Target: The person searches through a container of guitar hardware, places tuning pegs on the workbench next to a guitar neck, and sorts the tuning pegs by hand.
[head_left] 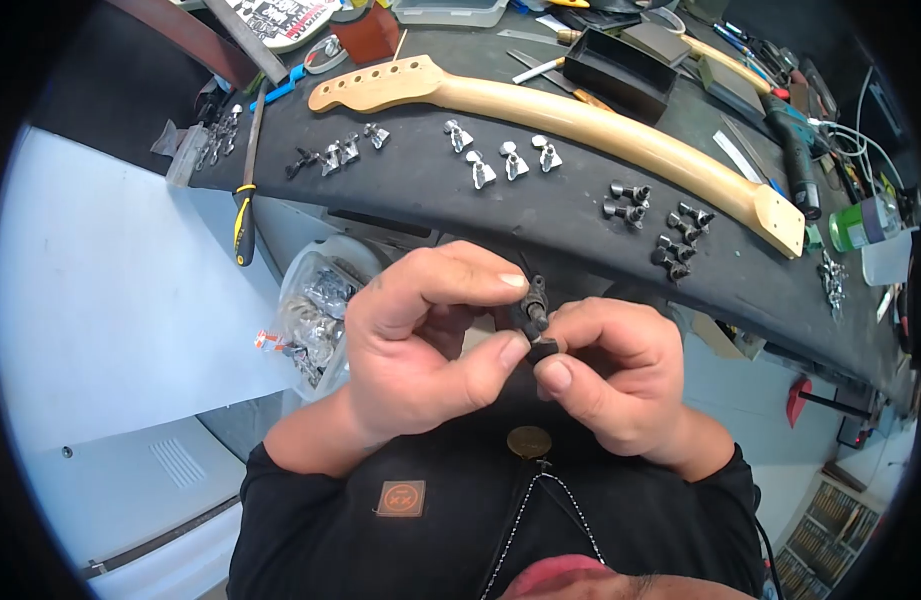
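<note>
1. I have a black tuning machine (537, 304) at the middle of my view, in front of my chest, off the near edge of the bench.
2. My left hand (420, 340) has thumb and index fingertips closed on its body from the 9 o'clock side; my right hand (620, 375) pinches the dark button (543, 350) from 3 o'clock.
3. Its long axis runs roughly from 12 to 6 o'clock, button end toward 6, nearest me.
4. At 9 o'clock, below the bench top, a clear bin (352, 262) holds bagged parts (308, 325).
5. Between 12 and 1, an open black box (620, 78) sits on the bench; I can't make out its contents. A shallow clear tray (450, 12) lies between 11 and 12, and a clear tub (885, 262) near 3, beside a green-labelled bottle (860, 226).
6. On the dark bench top (410, 190), silver tuners (510, 162) stand near 12, more black ones (684, 240) between 1 and 2, and a mixed row (340, 150) at 10.
7. Behind them a wooden guitar neck (580, 130) stretches from its headstock at 11 to its heel past 2.
8. A yellow-and-black-handled tool (244, 225) pokes over the bench edge between 9 and 10.
9. Farther out, I see a pale panel (130, 290) at 9 and a filled rack (830, 530) at 4.
</note>
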Demonstrator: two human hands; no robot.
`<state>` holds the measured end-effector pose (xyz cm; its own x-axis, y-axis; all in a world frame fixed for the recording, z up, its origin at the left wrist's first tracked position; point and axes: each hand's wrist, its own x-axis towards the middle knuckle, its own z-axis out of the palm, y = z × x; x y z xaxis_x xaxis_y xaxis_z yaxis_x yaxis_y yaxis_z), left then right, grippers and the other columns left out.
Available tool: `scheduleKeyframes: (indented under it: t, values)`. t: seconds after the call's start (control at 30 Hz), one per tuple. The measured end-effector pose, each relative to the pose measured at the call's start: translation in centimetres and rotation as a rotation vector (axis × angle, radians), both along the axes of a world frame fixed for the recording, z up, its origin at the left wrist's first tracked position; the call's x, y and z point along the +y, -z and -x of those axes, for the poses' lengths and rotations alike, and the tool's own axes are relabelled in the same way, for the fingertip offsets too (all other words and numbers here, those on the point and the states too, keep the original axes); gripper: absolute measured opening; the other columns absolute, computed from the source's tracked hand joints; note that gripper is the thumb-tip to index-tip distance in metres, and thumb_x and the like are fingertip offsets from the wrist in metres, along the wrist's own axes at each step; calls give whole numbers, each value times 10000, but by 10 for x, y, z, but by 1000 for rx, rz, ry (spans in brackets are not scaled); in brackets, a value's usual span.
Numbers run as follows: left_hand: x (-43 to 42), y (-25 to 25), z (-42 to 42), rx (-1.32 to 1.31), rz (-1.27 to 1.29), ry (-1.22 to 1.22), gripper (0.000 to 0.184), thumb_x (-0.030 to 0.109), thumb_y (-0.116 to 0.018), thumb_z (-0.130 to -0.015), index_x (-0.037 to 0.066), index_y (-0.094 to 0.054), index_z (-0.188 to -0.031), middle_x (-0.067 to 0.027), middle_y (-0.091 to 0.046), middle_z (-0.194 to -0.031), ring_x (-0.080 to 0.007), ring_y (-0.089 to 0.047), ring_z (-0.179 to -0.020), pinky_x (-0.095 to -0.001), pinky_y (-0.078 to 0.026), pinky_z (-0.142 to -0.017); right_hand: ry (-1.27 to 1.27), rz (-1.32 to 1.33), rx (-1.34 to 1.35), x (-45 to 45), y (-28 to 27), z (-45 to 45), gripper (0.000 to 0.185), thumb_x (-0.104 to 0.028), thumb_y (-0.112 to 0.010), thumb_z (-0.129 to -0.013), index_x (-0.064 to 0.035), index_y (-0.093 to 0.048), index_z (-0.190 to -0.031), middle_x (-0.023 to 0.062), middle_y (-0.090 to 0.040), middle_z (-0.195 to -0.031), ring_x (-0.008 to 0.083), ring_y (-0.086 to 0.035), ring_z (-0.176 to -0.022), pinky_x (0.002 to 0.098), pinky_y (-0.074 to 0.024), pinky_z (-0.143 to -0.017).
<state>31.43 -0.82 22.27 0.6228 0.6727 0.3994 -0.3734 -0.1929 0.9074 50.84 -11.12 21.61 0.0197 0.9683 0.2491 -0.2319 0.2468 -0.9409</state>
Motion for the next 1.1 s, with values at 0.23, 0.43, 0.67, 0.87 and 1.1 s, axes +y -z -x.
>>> scheduleKeyframes:
  t: [0.23,0.43,0.67,0.87,1.1]
  values:
    - [0,19,3,62,173,-31,282,-87,-736,-1000,-6,-733,-1270,-89,-731,-1178,-112,-684,-1026,-284,-557,-884,149,-131,-358,12,22,6,144,-101,-836,-964,0,-742,-1007,103,-739,-845,211,-685,-700,347,-549,-641]
    - [-6,34,-10,416,224,98,274,-28,-666,-1088,-26,-747,-1350,-58,-729,-1169,-112,-695,-1078,-278,-571,-925,429,-221,-575,-3,42,-12,240,-57,-900,-851,-53,-735,-1027,98,-686,-942,269,-695,-796,377,-569,-681]
    - [-20,46,-42,357,339,161,370,-5,-713,-1077,-39,-608,-1430,-104,-733,-1215,-131,-716,-1066,-295,-611,-935,454,-297,-909,-32,45,-44,337,-41,-915,-801,-86,-805,-1117,62,-703,-996,254,-702,-846,375,-583,-712]
    - [-7,30,-60,506,-150,186,352,52,-801,-986,-9,-700,-1319,-104,-778,-1138,-190,-756,-1002,-354,-613,-929,926,-64,-945,-52,26,-123,188,1,-848,-918,1,-827,-1106,136,-770,-973,237,-733,-842,343,-581,-755]
    - [6,65,-50,747,-389,346,263,73,-812,-936,-12,-762,-1180,-165,-785,-1111,-351,-766,-1020,-419,-605,-922,997,11,-1024,-39,50,-151,139,-38,-866,-916,-20,-829,-1050,105,-782,-963,257,-718,-876,366,-569,-776]
